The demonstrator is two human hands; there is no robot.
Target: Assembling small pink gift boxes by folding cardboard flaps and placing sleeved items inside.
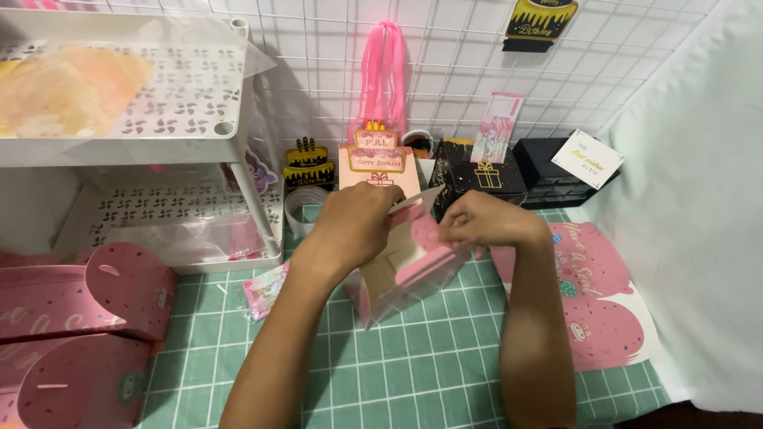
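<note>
the left hand (355, 221), at the centre of the frame, is closed around the upper left side of a pink cardboard gift box with a clear plastic window (401, 270), its fingers curled over the top edge and hidden behind the card. the right hand (485, 220), just to its right, pinches a pink top flap of the same box between thumb and fingertips, knuckles up and wrist bent inward. both forearms rise from the bottom edge of the frame and converge on the box, which is held tilted a little above the green grid cutting mat (413, 373), apart from it as far as i can tell.

the step in hand looks like folding the box's top flaps into shape; the next move probably calls for the left hand to brace the wall while the right hand guides the flap, gently, since thin card creases easily.

outward: a flat pink printed box blank (592, 310) lies right of the arms, more curved pink blanks (87, 310) are stacked at lower left, a white plastic shelf rack (159, 143) stands upper left, and pink ribbons (383, 75) hang on the white wire grid (318, 79) behind.
</note>
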